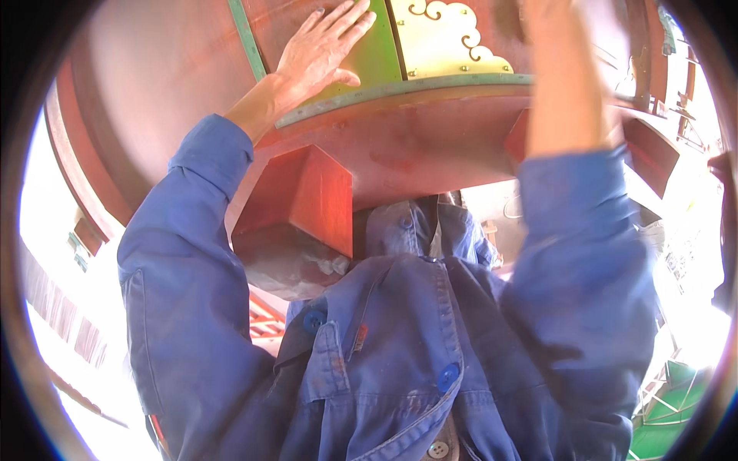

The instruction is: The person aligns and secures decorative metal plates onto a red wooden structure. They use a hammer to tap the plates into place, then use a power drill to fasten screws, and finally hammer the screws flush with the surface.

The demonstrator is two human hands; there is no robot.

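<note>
My left hand (327,50) lies flat with its fingers stretched against a green panel (377,58) on a large reddish-brown curved body (177,69). Nothing shows between its fingers. Beside the green panel sits a pale gold plate (446,46) with scroll-shaped cutouts and small studs along its edge. A dull green strip (415,87) runs below both. My right hand (550,19) is raised to the right of the gold plate, smeared by motion and cut off by the upper edge. Its fingers are hidden, so what it touches cannot be told.
A red block-shaped bracket (307,200) juts out under the curved body, close to my chest. Another red bracket (649,154) sticks out at the right. A narrow green upright strip (247,38) crosses the body at left. Green sheeting (669,407) with thin poles shows lower right.
</note>
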